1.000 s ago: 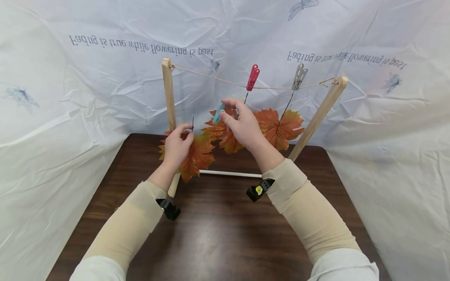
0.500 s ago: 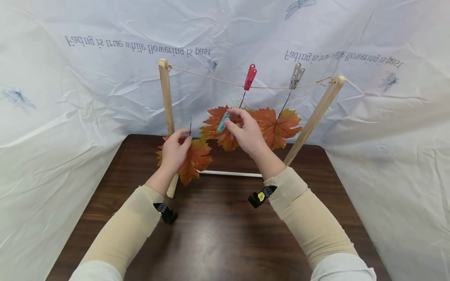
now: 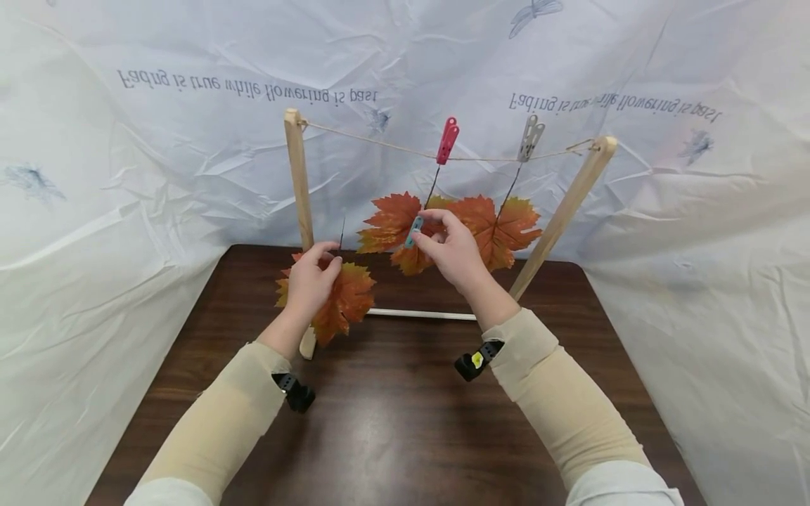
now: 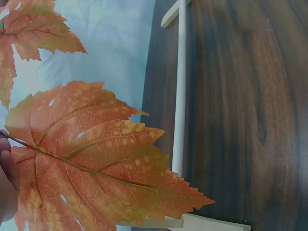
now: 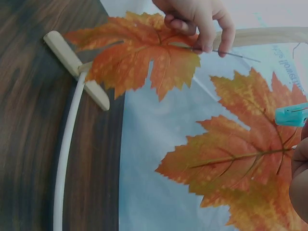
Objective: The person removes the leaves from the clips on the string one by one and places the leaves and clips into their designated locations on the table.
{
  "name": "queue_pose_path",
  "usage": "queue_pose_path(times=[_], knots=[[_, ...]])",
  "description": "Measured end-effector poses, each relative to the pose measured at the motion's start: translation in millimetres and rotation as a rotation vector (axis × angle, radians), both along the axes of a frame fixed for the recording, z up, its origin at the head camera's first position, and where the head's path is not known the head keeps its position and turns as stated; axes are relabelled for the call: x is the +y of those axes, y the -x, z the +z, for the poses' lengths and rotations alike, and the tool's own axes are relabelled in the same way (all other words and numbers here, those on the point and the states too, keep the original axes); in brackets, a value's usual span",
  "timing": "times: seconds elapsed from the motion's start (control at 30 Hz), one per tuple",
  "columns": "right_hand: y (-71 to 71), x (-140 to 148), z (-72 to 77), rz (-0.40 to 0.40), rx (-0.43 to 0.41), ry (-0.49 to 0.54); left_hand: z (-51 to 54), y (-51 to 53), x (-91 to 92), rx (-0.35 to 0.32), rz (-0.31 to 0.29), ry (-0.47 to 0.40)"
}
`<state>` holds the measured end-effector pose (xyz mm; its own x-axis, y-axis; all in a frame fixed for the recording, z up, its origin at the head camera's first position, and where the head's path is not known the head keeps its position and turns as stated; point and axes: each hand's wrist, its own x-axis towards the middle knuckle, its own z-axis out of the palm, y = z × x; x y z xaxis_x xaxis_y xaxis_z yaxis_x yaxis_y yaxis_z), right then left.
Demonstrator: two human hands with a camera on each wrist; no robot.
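My left hand [image 3: 310, 280] pinches the thin dark stem of an orange artificial maple leaf [image 3: 349, 294], which hangs below the fingers with the stem's end pointing up. In the right wrist view, thumb and fingertips meet on that stem [image 5: 243, 57]. A teal clothespin [image 3: 414, 231] is held between the thumb and fingers of my right hand [image 3: 460, 247], in front of a second maple leaf [image 3: 389, 223]. This leaf hangs by its stem from a red clothespin [image 3: 447, 140] on the string [image 3: 373, 142]. A third leaf [image 3: 517, 226] hangs from a grey clothespin [image 3: 530, 139].
Two wooden posts [image 3: 299, 183] hold the string, the other post [image 3: 563, 214] leaning at the right. Low between them runs a white rod [image 3: 420, 314]. The frame stands on a dark wooden table [image 3: 380, 422], with white printed sheeting [image 3: 209, 154] behind and at both sides.
My left hand has come down slightly with its leaf. My right hand, still holding the teal clothespin, has moved down and to the right, away from the left part of the string.
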<state>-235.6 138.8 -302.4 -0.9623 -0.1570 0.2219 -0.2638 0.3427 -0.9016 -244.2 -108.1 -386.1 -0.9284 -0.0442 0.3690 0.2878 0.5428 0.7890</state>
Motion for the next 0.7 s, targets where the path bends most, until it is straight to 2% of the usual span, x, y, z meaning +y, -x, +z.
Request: queue_pose_path(times=[0.7], knots=[[-3.2, 31, -38.6, -0.069, -0.053, 0.038, -21.2, -7.8, -12.5, 0.021, -0.085, 0.217]])
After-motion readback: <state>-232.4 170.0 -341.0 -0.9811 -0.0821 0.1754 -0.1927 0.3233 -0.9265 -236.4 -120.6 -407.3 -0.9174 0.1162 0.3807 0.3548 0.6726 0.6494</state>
